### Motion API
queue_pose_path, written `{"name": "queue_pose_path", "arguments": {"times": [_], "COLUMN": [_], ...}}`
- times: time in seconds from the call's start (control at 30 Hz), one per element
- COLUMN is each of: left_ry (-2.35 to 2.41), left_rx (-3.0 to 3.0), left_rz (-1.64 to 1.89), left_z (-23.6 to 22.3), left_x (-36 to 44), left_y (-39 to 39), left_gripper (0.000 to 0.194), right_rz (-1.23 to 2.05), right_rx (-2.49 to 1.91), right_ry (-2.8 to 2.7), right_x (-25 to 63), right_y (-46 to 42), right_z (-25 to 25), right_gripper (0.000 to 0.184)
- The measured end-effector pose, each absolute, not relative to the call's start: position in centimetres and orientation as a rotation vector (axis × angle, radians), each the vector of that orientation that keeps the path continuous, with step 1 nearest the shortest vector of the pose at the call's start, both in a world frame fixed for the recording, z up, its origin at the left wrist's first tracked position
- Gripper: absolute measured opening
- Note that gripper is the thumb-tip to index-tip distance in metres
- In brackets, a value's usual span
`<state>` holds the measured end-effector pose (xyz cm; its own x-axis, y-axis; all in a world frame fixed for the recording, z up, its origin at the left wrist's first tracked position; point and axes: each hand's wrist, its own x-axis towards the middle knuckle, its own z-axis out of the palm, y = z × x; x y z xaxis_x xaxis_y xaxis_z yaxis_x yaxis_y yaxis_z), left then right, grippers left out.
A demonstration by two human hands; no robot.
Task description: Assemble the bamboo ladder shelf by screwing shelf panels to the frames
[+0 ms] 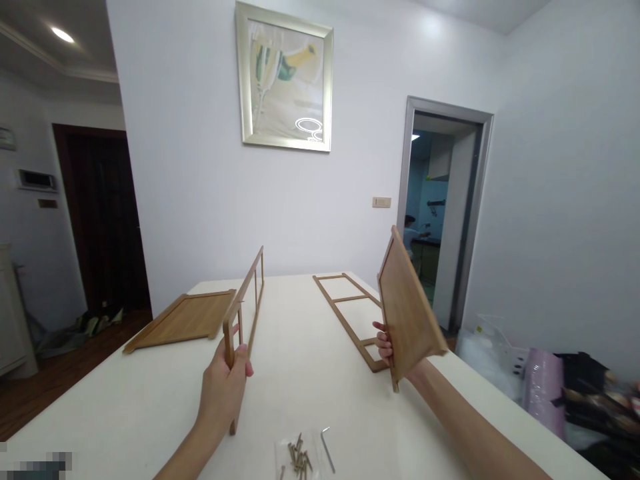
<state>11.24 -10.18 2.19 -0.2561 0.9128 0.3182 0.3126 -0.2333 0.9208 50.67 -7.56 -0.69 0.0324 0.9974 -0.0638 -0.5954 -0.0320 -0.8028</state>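
1. Left hand (227, 377), lower left of center: wrapped around the near end of a barred wooden frame (245, 287). It's up on its long edge, prob b/c the gaps give fingers somewhere to hook thru. Can't tell if it touches the tabletop (295, 373).
2. Right hand (384, 343), right of center: gripping a held panel (407, 307) by its edge, fingers showing at left, rest hidden behind. Solid wood w/ no gaps, so an edge grip makes sense imo. Panel's tilted, not flat.
3. Lying panel (185, 320) at left, lying frame (345, 323) at right, partly blocked by the held panel. Prob parked out there so they're not in the way.
4. Bottom center: clear bag of screws (299, 460) w/ a hex key (329, 452) just beside it, prob kept close for quick reach. Bag prob stops the little bits rolling off, tbh.
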Motion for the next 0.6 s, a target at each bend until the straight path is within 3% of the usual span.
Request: {"name": "queue_pose_path", "arguments": {"times": [0.23, 0.6], "left_ry": [1.523, 1.507], "left_rx": [1.491, 1.464], "left_rz": [1.528, 1.529], "left_z": [2.5, 2.5], "left_x": [11.3, 11.3], "left_y": [-10.4, -10.4], "left_gripper": [0.064, 0.07], "right_rz": [1.592, 1.541], "right_rx": [-0.634, -0.605], "right_ry": [-0.785, -0.794], "right_x": [50.6, 51.0], "right_y": [-8.5, -9.3], "right_z": [-0.9, -1.5], "right_gripper": [0.04, 0.037]}}
